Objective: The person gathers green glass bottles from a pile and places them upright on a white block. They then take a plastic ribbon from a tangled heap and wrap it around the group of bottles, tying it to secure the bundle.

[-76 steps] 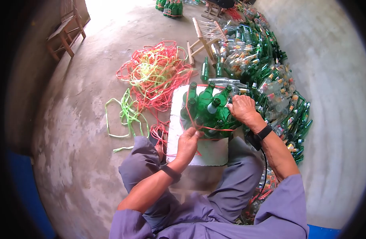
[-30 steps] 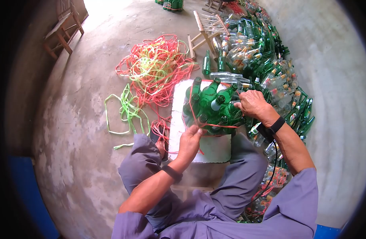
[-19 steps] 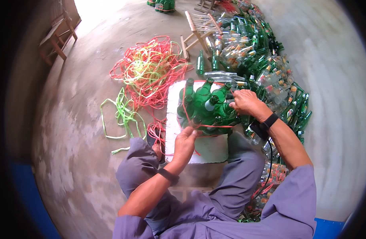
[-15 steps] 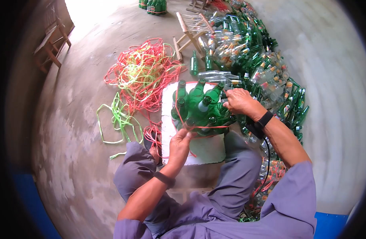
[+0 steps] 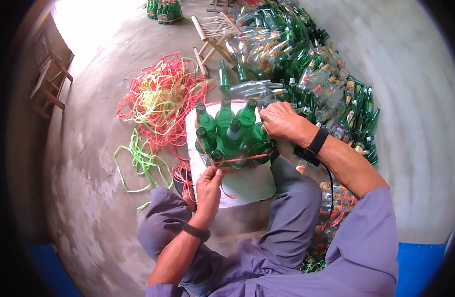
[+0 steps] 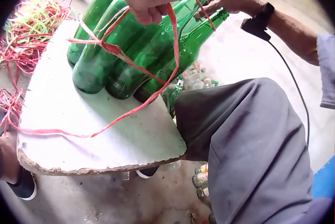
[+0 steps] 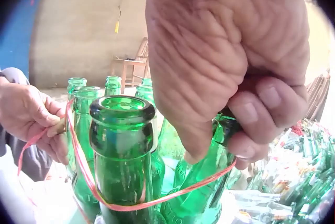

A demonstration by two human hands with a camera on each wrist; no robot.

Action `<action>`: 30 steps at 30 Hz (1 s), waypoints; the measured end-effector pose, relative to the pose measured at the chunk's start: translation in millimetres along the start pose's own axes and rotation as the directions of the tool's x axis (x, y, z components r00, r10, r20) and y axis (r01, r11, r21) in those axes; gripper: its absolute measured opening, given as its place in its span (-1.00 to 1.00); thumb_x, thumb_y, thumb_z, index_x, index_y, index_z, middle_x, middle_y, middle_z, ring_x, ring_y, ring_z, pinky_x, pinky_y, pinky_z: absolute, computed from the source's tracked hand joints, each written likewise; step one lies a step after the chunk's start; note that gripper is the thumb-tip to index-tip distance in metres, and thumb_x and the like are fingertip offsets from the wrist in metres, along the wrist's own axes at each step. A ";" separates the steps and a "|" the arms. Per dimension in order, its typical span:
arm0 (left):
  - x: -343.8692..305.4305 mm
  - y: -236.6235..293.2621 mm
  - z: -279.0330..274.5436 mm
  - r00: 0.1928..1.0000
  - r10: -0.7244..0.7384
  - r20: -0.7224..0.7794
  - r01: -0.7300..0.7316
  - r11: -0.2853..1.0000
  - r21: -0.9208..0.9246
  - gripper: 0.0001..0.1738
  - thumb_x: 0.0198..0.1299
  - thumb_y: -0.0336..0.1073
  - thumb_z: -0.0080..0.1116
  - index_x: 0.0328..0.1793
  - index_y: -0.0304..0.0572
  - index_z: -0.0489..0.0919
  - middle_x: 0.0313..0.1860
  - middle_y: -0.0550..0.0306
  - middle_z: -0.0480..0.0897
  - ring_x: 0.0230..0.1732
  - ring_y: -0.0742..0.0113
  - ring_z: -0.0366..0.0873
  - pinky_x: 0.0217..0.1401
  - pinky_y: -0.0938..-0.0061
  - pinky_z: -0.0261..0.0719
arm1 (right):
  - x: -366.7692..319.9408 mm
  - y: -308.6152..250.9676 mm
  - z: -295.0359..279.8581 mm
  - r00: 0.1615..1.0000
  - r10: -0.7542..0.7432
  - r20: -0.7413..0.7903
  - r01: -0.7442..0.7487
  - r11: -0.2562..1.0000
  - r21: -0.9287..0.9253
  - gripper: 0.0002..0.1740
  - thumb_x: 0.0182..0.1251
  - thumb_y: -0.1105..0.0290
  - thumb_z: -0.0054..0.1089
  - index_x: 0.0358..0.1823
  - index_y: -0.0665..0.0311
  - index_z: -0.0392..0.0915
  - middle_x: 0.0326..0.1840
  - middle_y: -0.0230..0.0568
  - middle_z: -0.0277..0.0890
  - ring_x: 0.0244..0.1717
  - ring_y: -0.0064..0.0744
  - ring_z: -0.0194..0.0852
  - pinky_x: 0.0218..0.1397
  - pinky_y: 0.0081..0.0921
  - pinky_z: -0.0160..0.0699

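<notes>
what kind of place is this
Probably a bottle sorting or bundling room: a big heap of loose bottles, a tangle of plastic strapping, and strapped green bottles on bare floor.

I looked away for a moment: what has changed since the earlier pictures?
The view has swung, so the white slab and green glass bottles sit further left in it. Nothing was visibly grasped or released. The left hand still pinches flat red twine; the right hand stays at the bottles' right side.
</notes>
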State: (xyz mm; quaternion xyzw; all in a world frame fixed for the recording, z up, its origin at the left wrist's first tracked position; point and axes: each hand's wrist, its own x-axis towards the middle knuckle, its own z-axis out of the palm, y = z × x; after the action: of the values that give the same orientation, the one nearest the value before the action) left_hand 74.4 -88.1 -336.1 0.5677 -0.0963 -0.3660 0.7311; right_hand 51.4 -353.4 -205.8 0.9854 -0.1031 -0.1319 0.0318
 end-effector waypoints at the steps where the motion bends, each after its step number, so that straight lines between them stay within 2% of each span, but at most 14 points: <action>1: 0.3 -0.9 -1.5 1.000 -0.003 0.001 0.003 1.000 0.001 -0.82 0.43 -0.36 0.02 -0.18 -0.30 0.59 -0.13 0.05 0.71 -0.06 0.42 0.57 0.15 0.48 0.45 | -0.4 0.9 1.6 1.000 0.002 0.002 -0.002 1.000 0.002 -0.76 0.07 0.30 0.16 -0.38 0.35 0.65 -0.41 0.14 0.62 -0.32 0.15 0.64 -0.24 0.03 0.61; 3: 0.4 -1.4 -2.7 1.000 0.000 0.013 0.000 0.999 0.035 -0.81 0.42 -0.36 0.02 -0.14 -0.31 0.61 -0.13 0.06 0.71 -0.08 0.44 0.56 0.13 0.50 0.44 | -2.9 1.9 2.6 1.000 0.011 -0.025 -0.011 1.000 0.023 -0.74 0.17 0.27 0.08 -0.34 0.26 0.69 -0.35 0.12 0.66 -0.28 0.10 0.68 -0.23 -0.02 0.63; 8: 0.7 -0.5 -0.8 1.000 -0.010 -0.011 0.010 1.000 0.029 -0.81 0.42 -0.36 0.02 -0.17 -0.32 0.59 -0.13 0.09 0.71 -0.08 0.45 0.55 0.14 0.51 0.43 | -4.8 2.5 7.8 0.996 0.052 -0.071 -0.052 0.999 0.003 -0.74 0.15 0.27 0.10 -0.32 0.26 0.70 -0.37 0.10 0.66 -0.29 0.09 0.68 -0.22 -0.01 0.62; 10: 1.5 -2.8 -2.8 1.000 0.019 0.013 -0.019 0.999 0.035 -0.82 0.42 -0.37 0.02 -0.16 -0.32 0.59 -0.14 0.09 0.71 -0.08 0.44 0.55 0.15 0.50 0.43 | -4.5 4.6 7.6 0.993 0.096 -0.065 -0.097 0.995 -0.007 -0.63 0.12 0.09 0.27 -0.36 0.31 0.67 -0.41 0.09 0.64 -0.28 0.10 0.67 -0.17 -0.01 0.60; 11: 3.2 -7.5 -5.4 1.000 0.018 0.020 -0.019 0.999 0.041 -0.83 0.42 -0.38 0.02 -0.14 -0.32 0.59 -0.14 0.09 0.70 -0.07 0.43 0.56 0.15 0.49 0.44 | -4.0 6.8 6.2 0.993 0.109 -0.033 -0.110 0.994 -0.021 -0.57 0.14 0.00 0.30 -0.34 0.29 0.67 -0.41 0.09 0.64 -0.27 0.10 0.66 -0.17 -0.03 0.59; 16: 4.1 -8.2 -4.6 1.000 -0.001 0.022 0.002 1.000 -0.025 -0.83 0.41 -0.41 0.01 -0.11 -0.35 0.60 -0.13 0.09 0.69 -0.06 0.44 0.56 0.15 0.51 0.45 | -5.8 -15.7 -29.5 0.989 0.054 -0.137 -0.063 0.996 -0.059 -0.50 0.20 -0.08 0.27 -0.36 0.30 0.65 -0.40 0.09 0.64 -0.27 0.12 0.66 -0.19 -0.01 0.57; 19: 3.4 -6.2 -3.7 0.999 -0.023 0.027 0.024 1.000 -0.020 -0.81 0.41 -0.42 0.00 -0.07 -0.37 0.62 -0.13 0.10 0.69 -0.06 0.44 0.56 0.14 0.52 0.45 | 4.9 -48.0 -47.6 0.993 -0.051 -0.110 0.061 0.994 0.089 -0.43 0.30 -0.12 0.16 -0.38 0.36 0.62 -0.38 0.17 0.64 -0.28 0.17 0.66 -0.21 0.01 0.58; 20: 3.5 -6.2 -3.2 0.999 -0.024 0.026 0.025 0.999 -0.020 -0.81 0.41 -0.42 0.00 -0.07 -0.37 0.62 -0.13 0.10 0.69 -0.06 0.44 0.56 0.14 0.52 0.45 | 10.4 -57.5 -43.2 0.993 -0.052 -0.109 0.061 0.994 0.089 -0.43 0.30 -0.12 0.16 -0.38 0.36 0.62 -0.38 0.17 0.64 -0.28 0.17 0.66 -0.21 0.01 0.58; 22: 3.7 -5.8 -2.2 0.999 0.021 0.030 -0.020 0.999 -0.032 -0.80 0.41 -0.42 0.00 -0.06 -0.37 0.62 -0.14 0.12 0.69 -0.06 0.44 0.56 0.14 0.52 0.45 | 23.1 -70.5 -24.8 0.995 -0.094 -0.017 0.095 0.994 0.061 -0.43 0.30 -0.12 0.18 -0.33 0.35 0.68 -0.38 0.09 0.67 -0.26 0.04 0.70 -0.16 -0.12 0.63; 23: 3.6 -5.3 -1.8 0.999 0.023 0.027 -0.022 0.999 -0.034 -0.80 0.41 -0.42 0.00 -0.06 -0.37 0.62 -0.14 0.12 0.69 -0.06 0.44 0.56 0.14 0.52 0.45 | 28.1 -70.2 -13.8 0.987 -0.162 -0.015 0.163 0.983 0.079 -0.59 0.34 0.08 0.13 -0.32 0.32 0.68 -0.36 0.08 0.67 -0.23 0.05 0.70 -0.14 -0.11 0.64; 24: 2.6 -3.4 -1.0 1.000 0.002 0.017 -0.001 0.999 -0.038 -0.80 0.41 -0.41 0.00 -0.06 -0.37 0.62 -0.15 0.12 0.69 -0.06 0.45 0.56 0.14 0.52 0.45 | 31.6 -70.4 -7.7 0.986 -0.166 -0.015 0.167 0.983 0.077 -0.59 0.34 0.08 0.13 -0.32 0.32 0.68 -0.36 0.08 0.67 -0.23 0.05 0.70 -0.14 -0.11 0.64; 26: 1.0 -0.3 -0.3 1.000 -0.020 0.006 0.020 0.999 -0.043 -0.80 0.41 -0.41 0.00 -0.05 -0.37 0.62 -0.15 0.13 0.69 -0.06 0.45 0.56 0.15 0.52 0.45 | 35.7 -67.1 3.7 0.982 -0.164 -0.098 0.174 0.980 0.098 -0.63 0.22 0.17 0.10 -0.40 0.39 0.65 -0.38 0.19 0.64 -0.26 0.18 0.66 -0.14 0.01 0.62; 27: 0.5 0.9 0.3 1.000 -0.023 0.010 0.024 0.998 -0.055 -0.79 0.42 -0.40 0.01 -0.05 -0.37 0.63 -0.16 0.15 0.69 -0.07 0.46 0.56 0.14 0.53 0.45 | 31.8 -68.7 -4.0 0.990 -0.122 -0.067 0.128 0.987 0.101 -0.68 0.17 0.24 0.09 -0.40 0.39 0.66 -0.39 0.19 0.63 -0.26 0.19 0.66 -0.14 0.01 0.62; 30: -1.0 4.5 1.5 0.999 -0.027 0.017 0.028 0.999 -0.047 -0.79 0.42 -0.39 0.01 -0.05 -0.36 0.63 -0.18 0.17 0.68 -0.09 0.48 0.55 0.12 0.54 0.44 | 28.9 -61.7 -0.2 0.994 -0.098 -0.053 0.102 0.993 0.062 -0.69 0.16 0.24 0.14 -0.41 0.39 0.65 -0.41 0.20 0.62 -0.29 0.19 0.65 -0.16 0.02 0.62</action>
State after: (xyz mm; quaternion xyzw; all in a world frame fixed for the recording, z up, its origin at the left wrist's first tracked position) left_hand 74.8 -88.3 -331.3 0.5488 -0.0856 -0.3828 0.7382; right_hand 90.8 -299.2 -218.5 0.9928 -0.0570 -0.1052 -0.0044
